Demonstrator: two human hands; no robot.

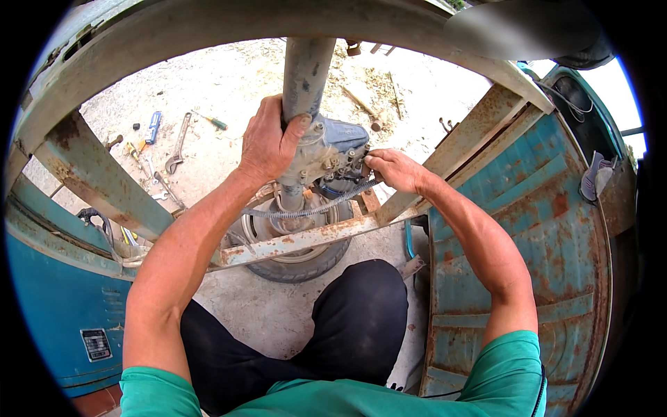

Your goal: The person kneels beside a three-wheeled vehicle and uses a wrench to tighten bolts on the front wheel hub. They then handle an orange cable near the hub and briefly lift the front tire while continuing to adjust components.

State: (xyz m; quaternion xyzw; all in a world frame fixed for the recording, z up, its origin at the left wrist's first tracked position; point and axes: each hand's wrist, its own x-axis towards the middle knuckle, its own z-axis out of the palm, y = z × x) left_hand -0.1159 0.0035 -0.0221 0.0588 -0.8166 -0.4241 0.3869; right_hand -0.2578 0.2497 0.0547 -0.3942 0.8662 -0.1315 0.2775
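Observation:
My left hand [267,144] is wrapped round the lower end of a grey metal axle tube [308,73], with its thumb lying across the front. Below the tube is a grey gear housing [323,156] with several bolts round its flange. My right hand [394,170] is at the right side of this housing, fingertips pinched together against the flange edge. Whatever they hold there is too small and hidden to name. A ribbed grey conduit [316,208] runs just under the right hand. Beneath the housing lies a wheel with a black tyre [299,270], partly covered by the frame.
A rusty steel frame [299,243] surrounds the axle. On the ground at left lie an adjustable wrench [179,142], a screwdriver [212,121] and a blue-handled tool [153,127]. A hammer [365,110] lies beyond the housing. At right stands a rusty teal panel [514,271].

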